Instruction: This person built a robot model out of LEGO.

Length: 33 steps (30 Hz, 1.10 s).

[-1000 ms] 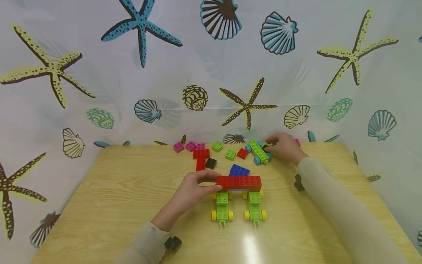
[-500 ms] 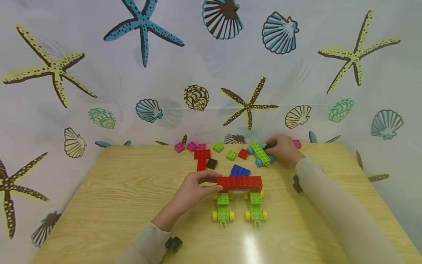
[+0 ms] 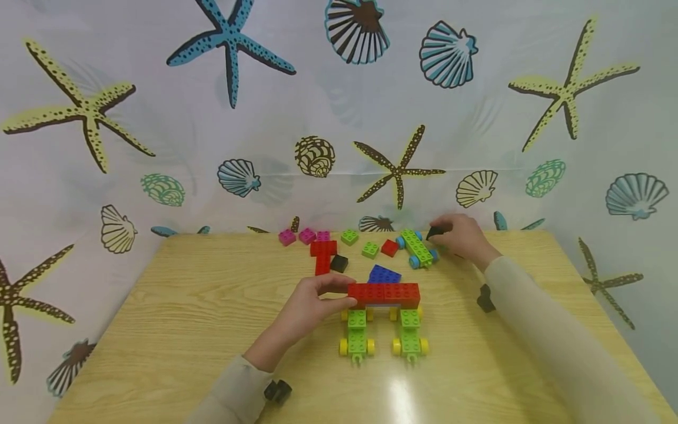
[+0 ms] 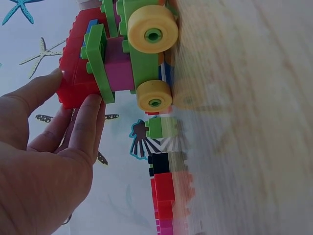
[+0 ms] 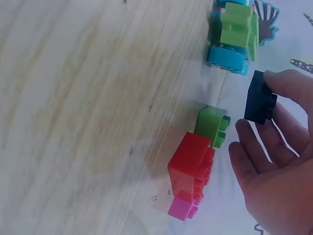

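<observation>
My left hand (image 3: 311, 309) pinches the left end of a long red brick row (image 3: 384, 294) between thumb and fingers. That row lies across the back of two green wheeled bases (image 3: 410, 341) with yellow wheels; in the left wrist view a purple brick (image 4: 119, 64) shows between the green pieces. At the back right, my right hand (image 3: 463, 238) pinches a black brick (image 5: 259, 98) between thumb and fingertips, held off the table. Just left of it stands a green wheeled base (image 3: 416, 248) with blue wheels.
Blue bricks (image 3: 385, 275) lie behind the red row. Farther back are a red T-shaped build (image 3: 323, 256), another black brick (image 3: 339, 263), green bricks (image 3: 370, 249), a red brick (image 3: 389, 248) and pink bricks (image 3: 287, 237). A patterned curtain (image 3: 275, 129) rises behind the table.
The black brick has risen a little and shifted right in my right hand, away from the blue-wheeled base. A pink brick beyond that hand is now hidden. My left hand keeps its hold.
</observation>
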Each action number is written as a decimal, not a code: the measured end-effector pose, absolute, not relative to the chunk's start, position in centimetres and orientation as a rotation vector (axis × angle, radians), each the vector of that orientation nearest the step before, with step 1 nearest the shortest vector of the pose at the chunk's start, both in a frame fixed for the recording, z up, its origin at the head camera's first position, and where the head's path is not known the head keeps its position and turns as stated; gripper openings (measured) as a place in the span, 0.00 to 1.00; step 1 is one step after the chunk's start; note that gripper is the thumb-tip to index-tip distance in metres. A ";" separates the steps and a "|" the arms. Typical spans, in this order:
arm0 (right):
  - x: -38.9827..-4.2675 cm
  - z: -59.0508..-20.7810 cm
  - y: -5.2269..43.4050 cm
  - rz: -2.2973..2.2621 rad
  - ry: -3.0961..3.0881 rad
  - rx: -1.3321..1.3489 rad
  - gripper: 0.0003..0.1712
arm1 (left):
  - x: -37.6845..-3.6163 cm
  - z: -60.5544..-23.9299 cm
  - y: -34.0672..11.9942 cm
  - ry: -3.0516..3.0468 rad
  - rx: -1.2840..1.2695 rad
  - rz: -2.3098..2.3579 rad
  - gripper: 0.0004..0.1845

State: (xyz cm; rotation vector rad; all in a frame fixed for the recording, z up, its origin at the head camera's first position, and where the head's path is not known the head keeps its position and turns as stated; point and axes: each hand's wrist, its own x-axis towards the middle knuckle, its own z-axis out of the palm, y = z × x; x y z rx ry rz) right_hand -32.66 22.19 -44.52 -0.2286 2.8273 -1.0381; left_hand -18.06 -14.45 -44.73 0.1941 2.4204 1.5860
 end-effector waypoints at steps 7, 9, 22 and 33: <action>-31.6 -44.2 22.7 -1.112 2.782 -0.226 0.29 | -18.0 -44.9 -14.4 2.405 0.189 1.602 0.17; -31.2 -44.2 22.8 -1.123 2.770 -0.223 0.29 | -17.9 -44.9 -14.4 2.401 0.186 1.605 0.17; -29.2 -44.5 23.4 -1.113 2.814 -0.294 0.26 | -17.8 -44.9 -14.5 2.413 0.160 1.588 0.18; -26.0 -44.0 23.2 -1.209 2.743 -0.326 0.26 | -17.8 -44.9 -14.2 2.339 0.191 1.653 0.20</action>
